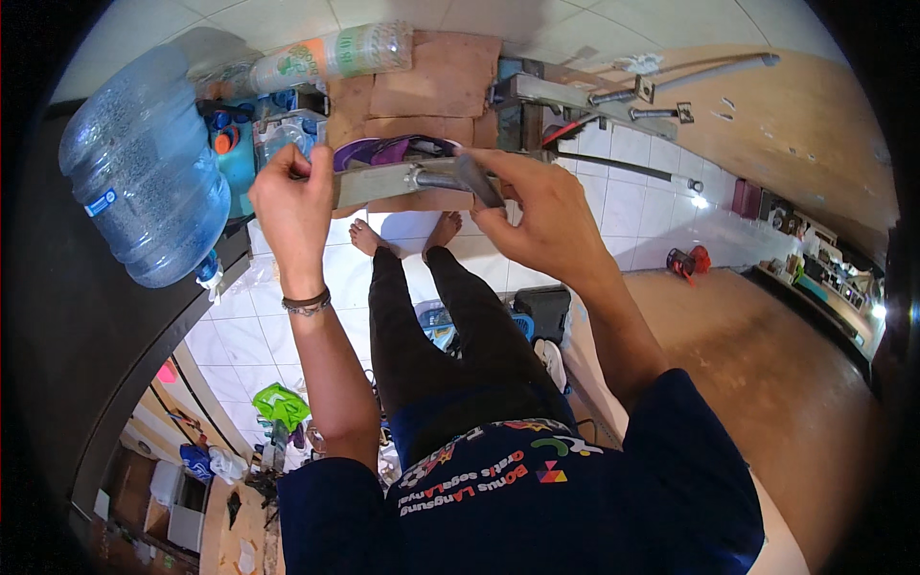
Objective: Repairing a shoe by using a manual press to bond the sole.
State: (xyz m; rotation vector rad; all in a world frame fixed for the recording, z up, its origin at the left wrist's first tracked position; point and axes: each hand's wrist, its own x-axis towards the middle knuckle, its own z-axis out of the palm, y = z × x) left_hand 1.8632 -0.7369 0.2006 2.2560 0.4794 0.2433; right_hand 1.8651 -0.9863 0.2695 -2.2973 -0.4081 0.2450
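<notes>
A long grey metal bar point(372, 186) spans the gap between my hands, held level above my bare feet. My left hand point(290, 206) is closed on its left end, fingers curled at the top. A threaded bolt with a nut point(431, 179) lies against the bar, reaching toward my right hand. My right hand point(539, 213) grips a dark grey piece point(474, 180) at the bolt's right end; I cannot tell exactly what it is, and the fingers partly hide it. A purple item point(374, 149) shows just beyond the bar, on brown cardboard point(431, 77).
A big blue water bottle point(134, 182) and teal container point(237, 163) stand at left, beside plastic bottles point(345, 53). Metal bars with bolts point(537, 91) lie at top right. Shoes point(548, 362), a green bag point(281, 405) and red items point(698, 261) are farther down and right.
</notes>
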